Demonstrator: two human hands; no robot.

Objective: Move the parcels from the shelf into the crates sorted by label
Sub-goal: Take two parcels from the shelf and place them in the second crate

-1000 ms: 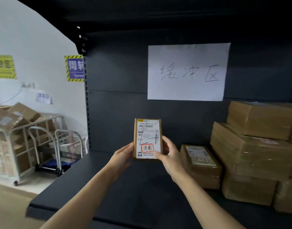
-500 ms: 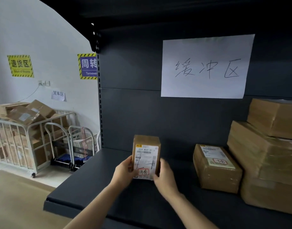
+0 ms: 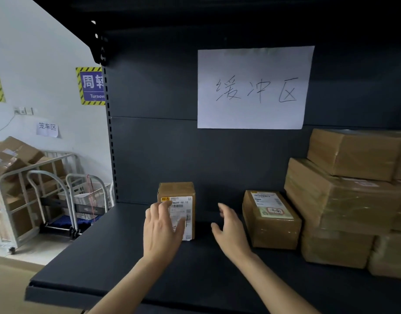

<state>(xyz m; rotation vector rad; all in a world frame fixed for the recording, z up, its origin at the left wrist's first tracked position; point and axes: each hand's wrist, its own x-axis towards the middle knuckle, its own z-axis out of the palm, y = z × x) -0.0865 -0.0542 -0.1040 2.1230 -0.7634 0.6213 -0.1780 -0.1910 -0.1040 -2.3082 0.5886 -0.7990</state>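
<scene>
A small brown parcel (image 3: 177, 190) with a white shipping label stands upright on the dark shelf board (image 3: 118, 268). My left hand (image 3: 161, 231) is in front of its label with the fingers spread, covering the lower left of the box; I cannot tell whether it touches. My right hand (image 3: 231, 232) hovers open to the right of that parcel, apart from it. Another labelled parcel (image 3: 272, 223), red-stamped, lies flat just right of my right hand. No crates are in view.
A stack of larger taped cartons (image 3: 344, 200) fills the shelf's right side. A handwritten paper sign (image 3: 254, 87) hangs on the back panel. Left of the shelf, on the floor, stand a wire cage trolley (image 3: 18, 189) full of boxes and folded hand trolleys (image 3: 77, 200).
The small parcel, held up in both hands before, now stands on the shelf. Both hands have let go, and the right hand has drawn away to the right.
</scene>
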